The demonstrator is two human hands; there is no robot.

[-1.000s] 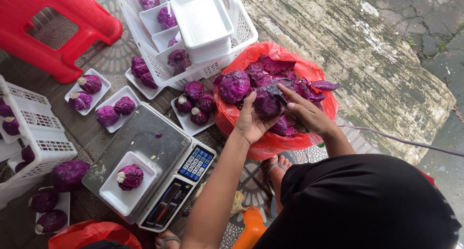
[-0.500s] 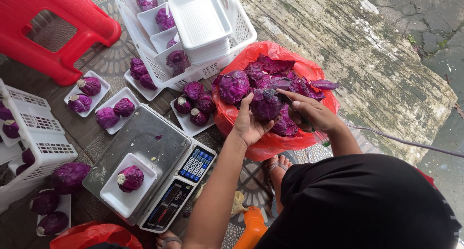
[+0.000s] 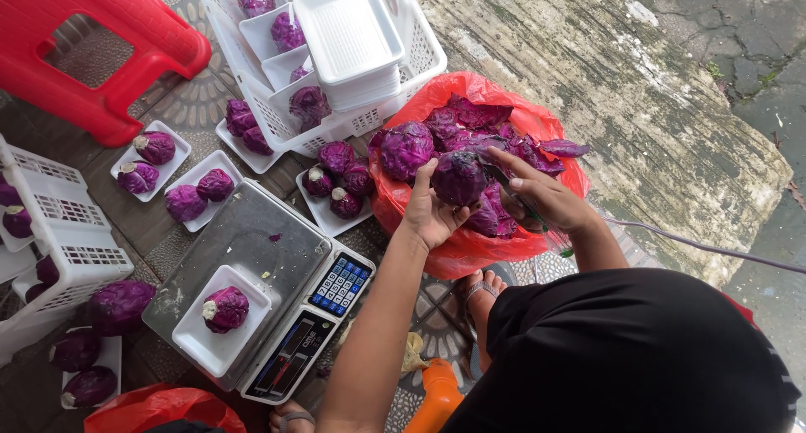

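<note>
The left hand (image 3: 432, 215) cups a purple cabbage (image 3: 458, 178) from below, fingers curled around it over the red bag (image 3: 470, 248), while the right hand (image 3: 544, 199), just beside, grips a knife.

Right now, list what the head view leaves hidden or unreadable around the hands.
- Tool in the right hand: mostly hidden by the fingers; its kind is unclear.
- Purple cabbage held in the left hand: its underside is hidden by the palm.
- Red bag: its lower contents are buried under leaves.
- Scale: display too small to make out.
- White crate: cut off by the left edge.
</note>
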